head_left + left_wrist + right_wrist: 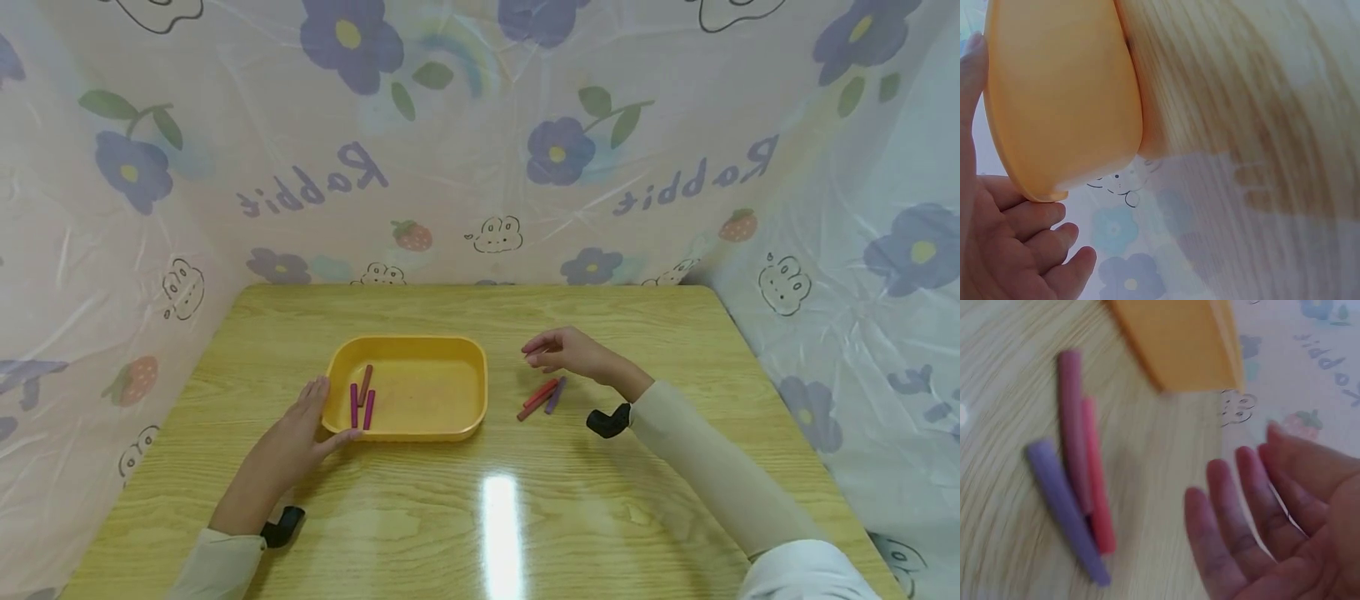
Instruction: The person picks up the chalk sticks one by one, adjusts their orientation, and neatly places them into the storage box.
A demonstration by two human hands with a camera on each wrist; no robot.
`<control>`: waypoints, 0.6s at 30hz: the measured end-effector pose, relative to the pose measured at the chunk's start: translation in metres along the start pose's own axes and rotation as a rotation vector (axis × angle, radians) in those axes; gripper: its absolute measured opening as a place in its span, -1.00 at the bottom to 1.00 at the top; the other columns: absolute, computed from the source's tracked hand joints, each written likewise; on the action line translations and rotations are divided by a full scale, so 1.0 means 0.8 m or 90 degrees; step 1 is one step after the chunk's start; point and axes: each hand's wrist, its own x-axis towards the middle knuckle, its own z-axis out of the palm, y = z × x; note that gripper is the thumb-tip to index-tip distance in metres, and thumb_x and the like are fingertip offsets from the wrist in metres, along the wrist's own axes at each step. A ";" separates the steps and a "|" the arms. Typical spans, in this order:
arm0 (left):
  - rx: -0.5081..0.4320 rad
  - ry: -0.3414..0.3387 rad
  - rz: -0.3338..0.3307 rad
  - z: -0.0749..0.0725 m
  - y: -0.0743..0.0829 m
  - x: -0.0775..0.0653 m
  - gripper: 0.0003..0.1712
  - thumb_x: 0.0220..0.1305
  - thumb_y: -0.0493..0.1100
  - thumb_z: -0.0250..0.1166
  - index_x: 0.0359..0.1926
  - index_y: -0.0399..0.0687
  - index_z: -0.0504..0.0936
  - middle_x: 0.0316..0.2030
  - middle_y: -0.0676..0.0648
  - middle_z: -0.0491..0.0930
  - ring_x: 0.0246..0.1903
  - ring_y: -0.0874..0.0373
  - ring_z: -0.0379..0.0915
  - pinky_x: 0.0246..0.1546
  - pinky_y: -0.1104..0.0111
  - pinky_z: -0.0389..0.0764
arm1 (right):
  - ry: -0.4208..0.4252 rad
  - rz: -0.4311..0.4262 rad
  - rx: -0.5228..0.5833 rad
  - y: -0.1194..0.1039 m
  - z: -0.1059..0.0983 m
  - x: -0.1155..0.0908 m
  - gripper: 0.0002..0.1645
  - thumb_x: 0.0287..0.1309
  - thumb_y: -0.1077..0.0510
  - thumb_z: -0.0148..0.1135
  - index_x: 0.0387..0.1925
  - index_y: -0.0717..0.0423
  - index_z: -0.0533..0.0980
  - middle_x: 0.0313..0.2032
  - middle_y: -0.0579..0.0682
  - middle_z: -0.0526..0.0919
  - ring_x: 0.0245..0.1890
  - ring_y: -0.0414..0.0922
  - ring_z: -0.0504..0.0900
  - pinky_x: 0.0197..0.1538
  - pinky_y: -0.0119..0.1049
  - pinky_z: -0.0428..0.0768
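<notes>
We see a smooth yellow tray point(427, 433), plastic-looking, a rounded rectangle with a shallow wall. Three slim round sticks lie at the left of its floor: a reddish-brown stick point(365, 386) farther back, and two magenta sticks, one left point(354, 406) and one right point(369, 410), nearer us. On the glossy, wood-grained table point(420, 533), to the tray's right, lie three more: a purple stick point(1066, 509), a red stick point(1100, 487) and a dull rose stick point(1071, 419), the last two side by side and the purple one slanted close against them.

Our left hand point(294, 437) brackets the tray's near left corner, thumb at the near rim, the other fingers bent along the left end.

Our right hand point(573, 352) hovers just beyond the loose sticks, fingers gently curved, with slim gaps between some of them; thumb and index overlap in the wrist view, so we cannot tell whether they meet.

A strip of tabletop separates tray and loose sticks, and more wood spreads toward us. At the table's far edge rises a wrinkled, shiny flowered sheet point(450, 167).
</notes>
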 end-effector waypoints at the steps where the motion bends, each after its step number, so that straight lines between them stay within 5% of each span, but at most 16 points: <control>1: 0.001 -0.001 -0.001 0.000 0.000 0.000 0.25 0.08 0.50 0.02 0.43 -0.29 -0.24 0.40 -0.34 -0.17 0.38 -0.19 -0.26 0.22 -0.14 0.05 | -0.002 0.000 -0.022 0.002 0.000 -0.001 -0.52 0.27 0.13 0.14 0.11 0.37 0.41 0.07 0.32 0.47 0.04 0.20 0.48 0.06 0.03 0.48; 10: 0.000 0.002 -0.003 0.000 0.003 0.000 0.23 0.09 0.49 0.02 0.43 -0.27 -0.24 0.40 -0.33 -0.19 0.37 -0.20 -0.26 0.23 -0.14 0.04 | -0.015 -0.030 -0.233 0.016 0.001 -0.001 -0.71 0.24 0.16 0.17 -0.06 0.23 0.56 -0.15 0.05 0.63 -0.13 -0.12 0.56 0.00 -0.12 0.50; 18: -0.005 0.003 -0.006 0.000 0.004 -0.002 0.23 0.10 0.48 0.03 0.43 -0.27 -0.24 0.41 -0.32 -0.18 0.38 -0.19 -0.26 0.22 -0.15 0.04 | -0.093 -0.036 -0.247 0.025 0.007 -0.003 -0.79 0.20 0.26 0.18 -0.14 0.27 0.55 -0.30 0.02 0.63 -0.35 -0.11 0.65 -0.13 -0.26 0.59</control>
